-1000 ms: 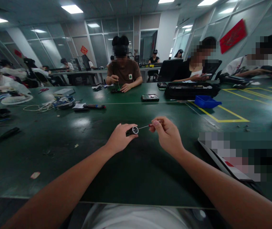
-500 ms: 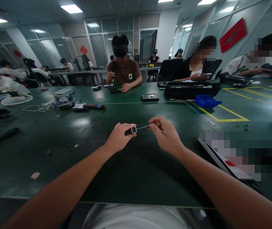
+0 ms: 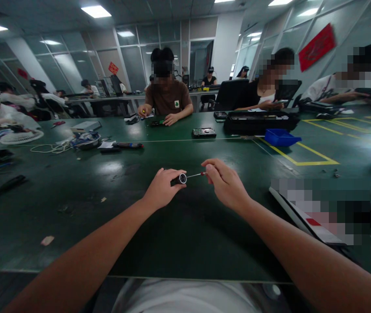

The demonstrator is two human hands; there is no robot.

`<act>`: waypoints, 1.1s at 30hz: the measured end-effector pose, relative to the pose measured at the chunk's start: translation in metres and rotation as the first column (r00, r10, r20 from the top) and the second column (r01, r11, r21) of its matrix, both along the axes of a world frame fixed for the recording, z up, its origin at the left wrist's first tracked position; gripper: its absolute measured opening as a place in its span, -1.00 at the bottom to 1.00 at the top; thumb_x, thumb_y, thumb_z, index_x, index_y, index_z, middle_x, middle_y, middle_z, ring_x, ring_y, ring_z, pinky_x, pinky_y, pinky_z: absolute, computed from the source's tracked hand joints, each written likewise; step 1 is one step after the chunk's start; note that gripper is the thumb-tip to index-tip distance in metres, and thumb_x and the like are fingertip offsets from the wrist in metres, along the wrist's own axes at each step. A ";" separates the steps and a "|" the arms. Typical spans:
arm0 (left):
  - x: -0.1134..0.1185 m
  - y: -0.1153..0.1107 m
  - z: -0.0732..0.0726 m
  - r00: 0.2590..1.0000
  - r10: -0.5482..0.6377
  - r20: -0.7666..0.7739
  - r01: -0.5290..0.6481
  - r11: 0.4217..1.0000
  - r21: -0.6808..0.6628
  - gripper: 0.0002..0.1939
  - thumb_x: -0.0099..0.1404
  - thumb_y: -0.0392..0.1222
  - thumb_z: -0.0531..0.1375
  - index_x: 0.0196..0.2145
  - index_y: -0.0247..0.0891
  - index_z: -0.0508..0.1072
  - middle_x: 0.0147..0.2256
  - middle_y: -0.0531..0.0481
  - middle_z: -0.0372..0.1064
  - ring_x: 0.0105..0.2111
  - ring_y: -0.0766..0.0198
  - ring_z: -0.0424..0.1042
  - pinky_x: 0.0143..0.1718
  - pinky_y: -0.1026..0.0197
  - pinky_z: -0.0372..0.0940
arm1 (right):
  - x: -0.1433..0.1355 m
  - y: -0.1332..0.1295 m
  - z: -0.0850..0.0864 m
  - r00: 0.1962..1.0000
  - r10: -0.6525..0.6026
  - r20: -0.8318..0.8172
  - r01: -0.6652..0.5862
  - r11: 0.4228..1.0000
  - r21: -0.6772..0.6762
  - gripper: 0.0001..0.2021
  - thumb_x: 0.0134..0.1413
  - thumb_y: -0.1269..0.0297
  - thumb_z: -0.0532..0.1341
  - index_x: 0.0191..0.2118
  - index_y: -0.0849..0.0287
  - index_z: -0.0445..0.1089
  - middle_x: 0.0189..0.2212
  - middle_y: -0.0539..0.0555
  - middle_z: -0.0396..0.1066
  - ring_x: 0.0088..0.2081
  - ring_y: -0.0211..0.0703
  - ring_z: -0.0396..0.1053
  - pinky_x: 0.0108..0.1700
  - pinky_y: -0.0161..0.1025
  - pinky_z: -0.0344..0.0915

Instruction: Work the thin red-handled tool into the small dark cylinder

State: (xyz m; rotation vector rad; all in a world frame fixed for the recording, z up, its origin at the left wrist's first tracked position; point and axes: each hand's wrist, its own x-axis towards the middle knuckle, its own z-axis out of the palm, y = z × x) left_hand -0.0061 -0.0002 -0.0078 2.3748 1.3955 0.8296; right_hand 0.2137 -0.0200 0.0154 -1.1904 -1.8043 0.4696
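My left hand [image 3: 159, 190] is closed around a short black cylinder [image 3: 182, 178] with a silvery ring at its open end, which faces me. Most of the cylinder is covered by my fingers. In my right hand [image 3: 227, 184] is a thin screwdriver [image 3: 194, 175] with a red collar, its handle mostly hidden by my fingers. The shaft points left, and its tip meets the right edge of the ring. Whether the tip sits inside the cylinder or just against it, I cannot tell. Both hands are above the green table [image 3: 172, 243].
A blue scoop-like tray [image 3: 281, 138] lies at the right, near a long black case [image 3: 260, 122]. A hard drive [image 3: 204, 132] is straight ahead. Cables [image 3: 55, 148] and tools are at the left. Across the table a person [image 3: 169, 98] works on a circuit board.
The fingers of my right hand have shifted around the screwdriver handle. My left hand and the cylinder stay put. The person opposite has lowered a hand toward the table.
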 end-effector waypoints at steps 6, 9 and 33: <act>0.000 0.001 -0.002 1.000 -0.001 0.002 0.001 1.000 -0.010 -0.60 0.31 -0.16 0.30 0.10 -0.10 0.48 0.04 -0.07 0.49 0.07 0.04 0.41 0.32 -0.30 -0.03 | -0.001 -0.003 0.001 1.000 0.027 0.016 -0.027 0.999 0.025 -0.77 0.35 0.21 0.00 -0.02 0.02 0.34 -0.41 0.01 0.43 -0.43 -0.11 0.36 -0.31 -0.15 0.20; -0.002 0.003 -0.003 1.000 0.010 0.012 -0.010 1.000 0.000 -0.60 0.31 -0.15 0.30 0.10 -0.09 0.48 0.02 -0.05 0.50 0.05 0.05 0.42 0.31 -0.28 0.00 | -0.002 -0.005 0.000 0.998 0.035 -0.059 -0.034 0.999 0.026 -0.81 0.30 0.24 0.06 -0.02 0.04 0.27 -0.37 0.03 0.42 -0.38 -0.09 0.38 -0.26 -0.13 0.24; 0.001 0.002 0.001 1.000 0.007 -0.028 -0.007 1.000 -0.019 -0.59 0.31 -0.16 0.31 0.11 -0.07 0.47 0.05 -0.04 0.48 0.10 0.04 0.39 0.32 -0.26 -0.03 | -0.005 0.013 -0.012 0.882 -0.048 -0.468 -0.009 0.993 -0.119 -0.75 0.26 0.04 0.14 -0.27 0.12 0.36 -0.41 0.02 0.45 -0.39 -0.16 0.42 -0.26 -0.13 0.36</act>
